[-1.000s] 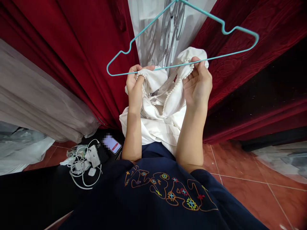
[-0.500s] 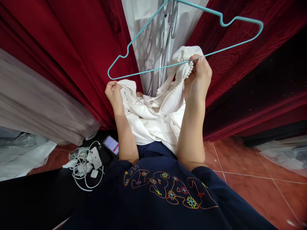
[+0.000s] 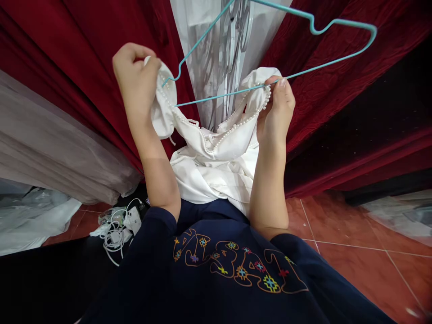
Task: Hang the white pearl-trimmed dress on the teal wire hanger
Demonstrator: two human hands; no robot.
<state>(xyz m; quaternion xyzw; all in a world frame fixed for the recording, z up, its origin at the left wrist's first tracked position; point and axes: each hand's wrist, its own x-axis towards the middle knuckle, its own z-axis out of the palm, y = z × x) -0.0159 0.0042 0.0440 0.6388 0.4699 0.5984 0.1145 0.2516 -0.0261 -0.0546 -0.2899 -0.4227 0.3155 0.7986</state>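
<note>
Left hand (image 3: 135,74) is raised at upper left, closed around one shoulder of the dress (image 3: 216,157), bunching the cloth at the left end of the hanger (image 3: 286,76). Right hand (image 3: 275,112) pinches the other shoulder against the hanger's bottom wire, fingers curled tight on the cloth. The dress is white, smooth fabric, with a row of small pearls (image 3: 236,126) edging the neckline in a V that dips between the two hands. Its body hangs crumpled in folds, down between the forearms onto the lap. The hanger is thin teal wire, tilted, right end higher, with a notch near each shoulder; its hook runs out of frame at the top. Behind it hang red curtains (image 3: 84,58) and a pale sheer panel (image 3: 216,54). Lower left, on the floor (image 3: 354,252), lie tangled white cables (image 3: 114,229) with a charger. The person wears a navy shirt (image 3: 229,279) with coloured embroidery.
</note>
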